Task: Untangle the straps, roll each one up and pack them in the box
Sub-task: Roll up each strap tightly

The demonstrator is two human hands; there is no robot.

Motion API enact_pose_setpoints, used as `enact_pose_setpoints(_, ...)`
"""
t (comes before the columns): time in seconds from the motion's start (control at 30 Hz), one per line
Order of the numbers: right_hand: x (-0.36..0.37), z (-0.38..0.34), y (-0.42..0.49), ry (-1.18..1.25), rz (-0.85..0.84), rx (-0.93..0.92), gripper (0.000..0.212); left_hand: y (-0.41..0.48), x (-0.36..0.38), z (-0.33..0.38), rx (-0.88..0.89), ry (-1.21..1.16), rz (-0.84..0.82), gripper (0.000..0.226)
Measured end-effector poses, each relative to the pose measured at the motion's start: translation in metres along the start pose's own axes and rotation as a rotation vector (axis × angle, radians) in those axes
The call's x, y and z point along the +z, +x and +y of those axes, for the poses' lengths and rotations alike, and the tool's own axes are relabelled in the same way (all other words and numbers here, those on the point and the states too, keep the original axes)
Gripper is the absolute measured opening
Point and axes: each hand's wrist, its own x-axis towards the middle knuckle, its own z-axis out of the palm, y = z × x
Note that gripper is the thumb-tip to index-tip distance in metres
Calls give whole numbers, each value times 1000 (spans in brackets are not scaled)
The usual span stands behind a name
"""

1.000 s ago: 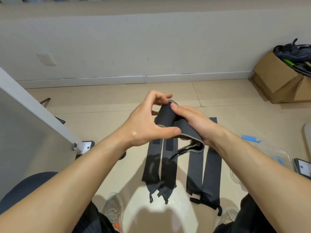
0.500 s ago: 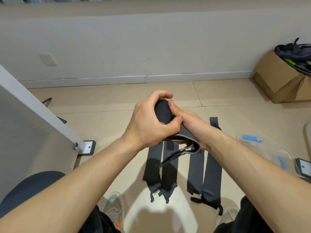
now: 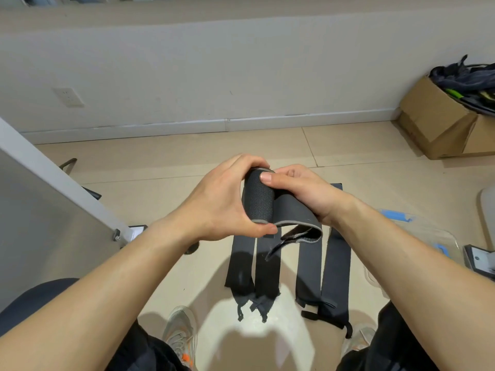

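Strap roll (image 3: 258,199): dark and part-wound, held up between both hands, above the floor.
Left hand (image 3: 222,207): fingers curled over the roll's far end, thumb under its near edge, clamped on it.
Right hand (image 3: 302,194): thumb pressed on top of the roll, fingers curled behind the unwound part.
Feel: likely light, soft and springy. It would probably unwind if the pinch eases, so it is best held across both ends.
Loose tail (image 3: 297,234): grey-edged, droops just below the right thumb, not yet wound.
Other straps (image 3: 309,266): flat on the floor beneath the fingers, side by side.
Box (image 3: 428,236): clear, low, beyond the right wrist, with open floor between.
Edges: grey panel (image 3: 53,183) beside the left forearm, carton (image 3: 434,119) far right.
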Motion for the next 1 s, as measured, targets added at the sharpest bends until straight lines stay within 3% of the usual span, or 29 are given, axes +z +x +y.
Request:
enact_pose_setpoints(0.23, -1, 3, 4, -104, 16, -37, 52, -7, 9, 5, 49, 8, 125, 75)
enact_pose_setpoints(0.33, 0, 5, 3, -144, 36, -51, 53, -8, 10, 4, 8, -23, 89, 78)
enact_pose_setpoints(0.43, 0, 8, 3, -161, 92, -47, 44, -10, 11, 0, -135, -149, -39, 101)
enact_pose_setpoints(0.53, 7, 12, 5, -99, 222, -105, 42, -15, 15, 6, -378, -536, -24, 115)
enact_pose_setpoints(0.63, 16, 18, 8, -20, 340, -153, 33, -11, 27, 6, -586, -862, 220, 75)
enact_pose_setpoints(0.73, 25, 22, 11, -34, 398, -182, 29, -3, 32, -4, -625, -929, 355, 36)
enact_pose_setpoints(0.87, 29, 21, 13, -82, 375, -196, 6, 5, 28, -16, -576, -909, 426, 31)
enact_pose_setpoints(1.0, 25, 22, 13, -40, 331, -207, 14, 8, 24, -18, -463, -693, 398, 28)
